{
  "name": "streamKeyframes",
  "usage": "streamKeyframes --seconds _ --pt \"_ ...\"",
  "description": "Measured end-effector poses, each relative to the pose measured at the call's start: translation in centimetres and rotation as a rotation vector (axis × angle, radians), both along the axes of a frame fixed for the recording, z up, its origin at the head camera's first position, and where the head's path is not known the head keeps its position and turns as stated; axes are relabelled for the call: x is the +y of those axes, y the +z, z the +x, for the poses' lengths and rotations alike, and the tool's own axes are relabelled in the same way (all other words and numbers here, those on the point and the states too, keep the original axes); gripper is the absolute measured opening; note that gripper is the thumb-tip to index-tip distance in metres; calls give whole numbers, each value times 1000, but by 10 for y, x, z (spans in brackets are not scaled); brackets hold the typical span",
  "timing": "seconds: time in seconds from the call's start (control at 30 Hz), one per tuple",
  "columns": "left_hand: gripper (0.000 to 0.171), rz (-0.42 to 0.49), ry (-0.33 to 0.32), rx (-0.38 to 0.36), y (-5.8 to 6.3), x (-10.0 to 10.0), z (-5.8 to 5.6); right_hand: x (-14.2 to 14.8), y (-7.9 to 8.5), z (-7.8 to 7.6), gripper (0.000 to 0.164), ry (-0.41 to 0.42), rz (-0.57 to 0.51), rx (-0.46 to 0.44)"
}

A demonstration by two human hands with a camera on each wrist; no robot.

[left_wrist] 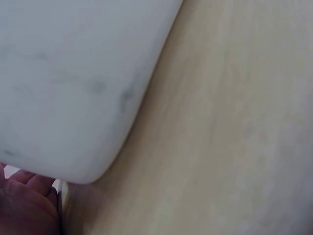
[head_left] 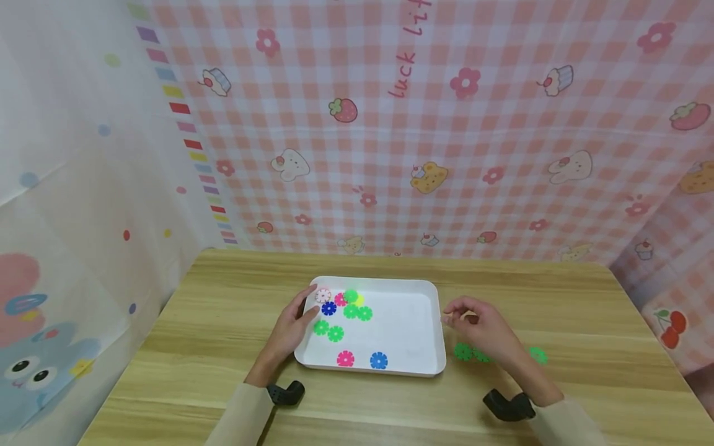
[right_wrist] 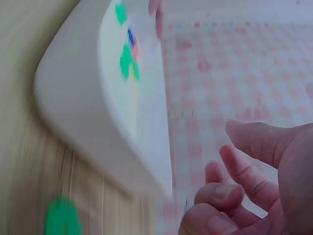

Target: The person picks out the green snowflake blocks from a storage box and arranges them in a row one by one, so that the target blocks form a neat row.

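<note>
A white rectangular tray (head_left: 401, 328) lies on the table with several notched plastic snowflake discs inside, mostly towards its left. Among them are green discs (head_left: 336, 334), a dark blue disc (head_left: 329, 308), a pink disc (head_left: 345, 358) and a blue disc (head_left: 379, 360). My left hand (head_left: 290, 328) grips the tray's left side, thumb over the rim; the left wrist view shows the tray's outer wall (left_wrist: 73, 98). Just off the right rim is my right hand (head_left: 482, 325). Its fingers are loosely bent, thumb apart, and I see nothing held in the right wrist view.
On the table right of the tray lie more green discs (head_left: 463, 352), partly beneath the right forearm, with another green disc (head_left: 538, 355) further right. A pink checked cloth (head_left: 368, 155) hangs behind the wooden table (head_left: 234, 297). Black wrist mounts (head_left: 509, 406) sit below the hands.
</note>
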State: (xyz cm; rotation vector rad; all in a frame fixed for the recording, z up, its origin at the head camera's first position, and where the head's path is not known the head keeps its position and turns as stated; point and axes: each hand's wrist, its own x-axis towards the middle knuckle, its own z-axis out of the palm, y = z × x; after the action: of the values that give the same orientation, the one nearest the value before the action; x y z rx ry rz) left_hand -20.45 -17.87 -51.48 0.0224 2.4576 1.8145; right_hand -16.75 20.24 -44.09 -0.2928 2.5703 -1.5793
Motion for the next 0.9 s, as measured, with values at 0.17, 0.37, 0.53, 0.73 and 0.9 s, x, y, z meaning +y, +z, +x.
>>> streamKeyframes --seconds 0.17,0.37,0.53,0.73,0.9 --pt "49 -1 0 2 1 1 0 -41 -1 -6 12 57 43 -22" --pt "49 0 2 -8 1 0 0 -81 -9 -13 12 51 36 -57" --pt "49 -3 2 -10 0 0 0 -105 -18 -17 26 20 25 -182" --pt "49 8 -8 -4 -1 0 0 -124 -25 -21 40 4 31 -286" --pt "49 10 -11 1 0 0 -1 -135 -31 -25 47 -24 58 -294"
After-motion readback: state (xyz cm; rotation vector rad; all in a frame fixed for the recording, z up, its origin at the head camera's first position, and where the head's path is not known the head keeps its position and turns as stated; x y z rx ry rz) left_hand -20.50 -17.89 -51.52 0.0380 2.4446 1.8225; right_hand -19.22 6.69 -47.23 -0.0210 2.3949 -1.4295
